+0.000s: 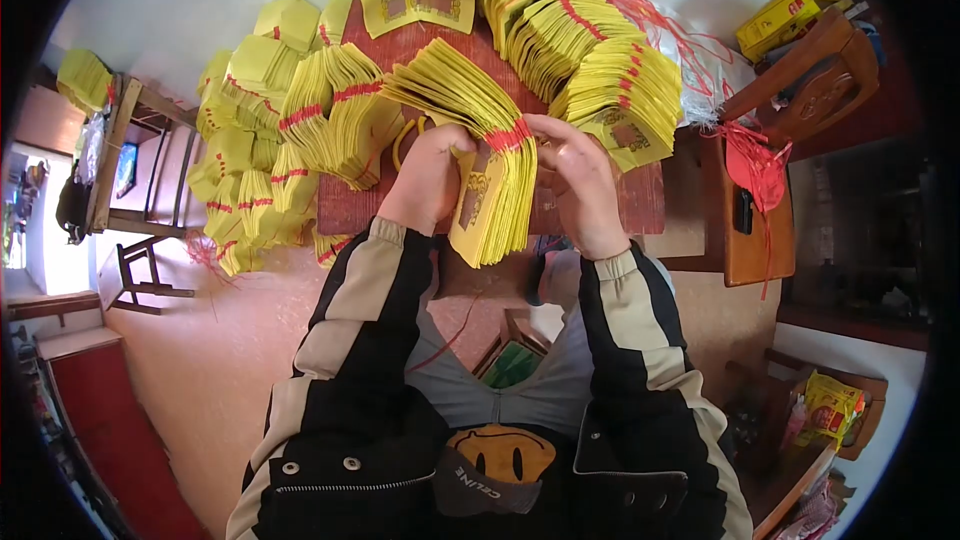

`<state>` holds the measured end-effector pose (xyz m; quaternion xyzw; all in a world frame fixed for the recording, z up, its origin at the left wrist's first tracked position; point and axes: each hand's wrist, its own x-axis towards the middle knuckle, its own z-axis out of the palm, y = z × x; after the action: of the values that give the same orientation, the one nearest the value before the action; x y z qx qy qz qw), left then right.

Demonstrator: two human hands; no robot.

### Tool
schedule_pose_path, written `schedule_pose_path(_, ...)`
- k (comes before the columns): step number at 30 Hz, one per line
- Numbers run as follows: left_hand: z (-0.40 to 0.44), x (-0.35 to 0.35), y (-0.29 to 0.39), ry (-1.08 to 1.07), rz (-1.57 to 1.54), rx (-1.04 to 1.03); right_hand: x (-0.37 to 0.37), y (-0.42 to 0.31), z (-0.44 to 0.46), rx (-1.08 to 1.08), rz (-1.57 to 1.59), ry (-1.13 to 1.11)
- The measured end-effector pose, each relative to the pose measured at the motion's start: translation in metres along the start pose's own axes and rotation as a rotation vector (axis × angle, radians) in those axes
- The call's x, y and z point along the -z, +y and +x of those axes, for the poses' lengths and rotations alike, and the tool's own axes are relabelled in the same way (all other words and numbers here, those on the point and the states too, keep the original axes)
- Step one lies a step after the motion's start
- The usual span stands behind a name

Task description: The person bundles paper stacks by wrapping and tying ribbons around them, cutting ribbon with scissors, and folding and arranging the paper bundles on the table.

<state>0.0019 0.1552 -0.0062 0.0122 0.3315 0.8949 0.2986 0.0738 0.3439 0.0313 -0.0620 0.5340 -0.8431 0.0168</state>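
Observation:
A thick bundle of folded yellow papers [490, 202] with dark printed patterns is held upright between my hands, above the near edge of the red table [630, 195]. A red band [508, 136] crosses its middle, and the papers fan out toward the upper left. My left hand [435, 172] grips the bundle's left side, its fingertips partly hidden behind the papers. On the other side, my right hand [580, 172] has its fingers closed at the bundle's edge beside the red band. A thin yellow loop [402, 148] shows just left of my left hand.
More banded yellow bundles [340, 105] are piled at the table's left side, and others [570, 30] stand along its back and right. Red strings [650, 15] trail behind them. A wooden chair [760, 240] at the right carries a red item [755, 168] and a black phone-like object [743, 210].

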Motion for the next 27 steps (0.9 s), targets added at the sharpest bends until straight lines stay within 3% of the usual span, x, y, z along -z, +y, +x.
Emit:
schedule_pose_path(4, -0.005, -0.005, -0.002, 0.055, 0.219, -0.058, -0.001, 0.002, 0.0, -0.059, -0.059, 0.074)
schedule_pose_path(11, 0.0, 0.004, -0.004, 0.008, 0.028, 0.003, -0.008, 0.0, -0.001, -0.064, -0.038, 0.087)
schedule_pose_path(13, -0.001, 0.001, -0.005, 0.044, 0.063, -0.063, -0.009, 0.004, 0.001, 0.061, -0.225, 0.061)
schedule_pose_path(17, -0.004, 0.002, -0.004, 0.049, 0.087, -0.082, -0.015, 0.005, 0.001, 0.033, -0.251, 0.088)
schedule_pose_path(20, -0.006, -0.002, -0.006, 0.047, 0.059, -0.173, -0.01, 0.013, 0.004, 0.16, -0.311, 0.001)
schedule_pose_path(22, -0.016, -0.013, 0.004, -0.007, -0.095, 0.048, -0.022, 0.014, 0.009, 0.058, 0.028, 0.111)
schedule_pose_path(23, -0.015, -0.016, 0.008, -0.138, -0.098, 0.069, -0.021, 0.01, 0.017, -0.023, -0.019, 0.111)
schedule_pose_path(24, -0.017, -0.012, 0.009, -0.138, -0.09, 0.047, -0.026, 0.002, 0.026, -0.043, -0.056, 0.129)
schedule_pose_path(26, -0.014, 0.008, -0.002, -0.127, -0.379, 0.038, -0.029, -0.01, 0.053, -0.092, -0.149, 0.175)
schedule_pose_path(27, -0.009, 0.019, -0.011, -0.224, -0.391, -0.018, -0.032, -0.012, 0.074, -0.084, -0.159, 0.157)
